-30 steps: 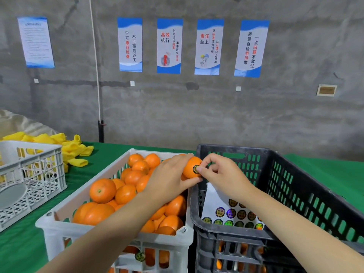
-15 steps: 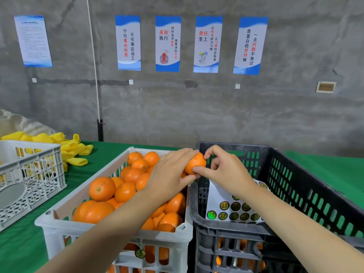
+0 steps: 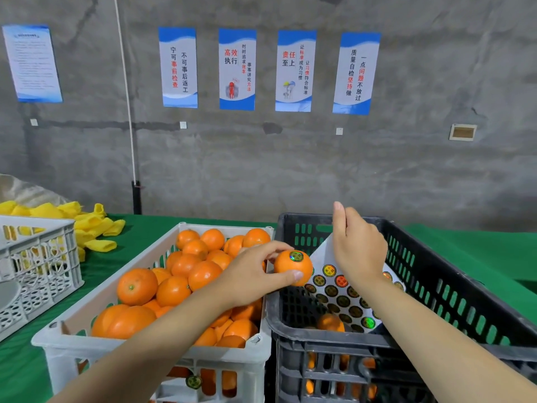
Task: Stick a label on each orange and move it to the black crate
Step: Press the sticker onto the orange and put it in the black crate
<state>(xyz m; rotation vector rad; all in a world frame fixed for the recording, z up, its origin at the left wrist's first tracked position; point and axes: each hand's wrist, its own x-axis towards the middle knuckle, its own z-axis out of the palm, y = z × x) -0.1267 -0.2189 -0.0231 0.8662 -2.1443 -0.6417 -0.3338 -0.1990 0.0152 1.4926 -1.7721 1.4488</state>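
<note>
orange (image 3: 293, 271) looks firm, light; left hand (image 3: 250, 282) pinches its sides at black crate (image 3: 334, 341) rim, right hand (image 3: 359, 251) loose, empty.

On the far wall (image 3: 290, 170) we read four blue-and-white posters in Chinese. The leftmost poster (image 3: 178, 67) says 宁可事前检查, 不可事后返工. The second poster (image 3: 237, 69) says 高效执行, with 时时追求效率 and 事事讲究方法 beside it. The third poster (image 3: 295, 71) says 责任至上, then 让标准成为习惯, 让习惯符合标准. The rightmost poster (image 3: 356, 73) says 一点问题不放过, 质量自检坚持做. We cannot make out the fine print of the notice (image 3: 32, 63) at far left, nor the small plaque (image 3: 462, 132) at right. The round label (image 3: 296, 256) on the orange (image 3: 292, 271), and those on the sticker sheet (image 3: 325, 251) in the black crate (image 3: 436, 286), carry print too small for us.
</note>
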